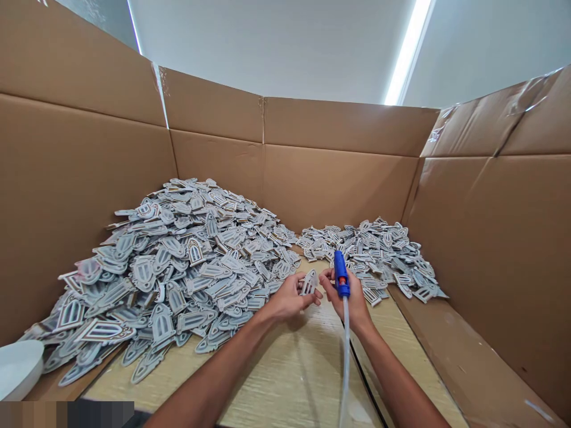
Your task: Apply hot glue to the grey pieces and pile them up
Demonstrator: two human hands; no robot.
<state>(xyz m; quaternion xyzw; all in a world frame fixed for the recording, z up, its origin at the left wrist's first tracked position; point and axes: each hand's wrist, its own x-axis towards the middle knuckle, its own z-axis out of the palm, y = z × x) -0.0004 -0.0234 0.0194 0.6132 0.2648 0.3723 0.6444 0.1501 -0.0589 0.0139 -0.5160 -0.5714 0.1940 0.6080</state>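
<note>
Between the thumb and fingers of my left hand (289, 297) is a small arch-shaped plaque (308, 283) with slotted openings, pale on the side facing me. My right hand (354, 300) is wrapped round a blue hot glue gun (339, 272) with a red part near its back end. A long translucent glue stick (345, 356) runs out of its rear towards me, and a black cord (363, 374) trails beneath. The two hands are close together above the pale tabletop (285, 374), a small gap between the plaque and the gun. The nozzle is hidden.
A big heap of similar plaques (191, 261) covers the left side. A smaller pile of plaques (383, 249) lies at the back right. Tall cardboard walls (339, 178) surround the tabletop. A white bowl (20, 365) is at the lower left edge.
</note>
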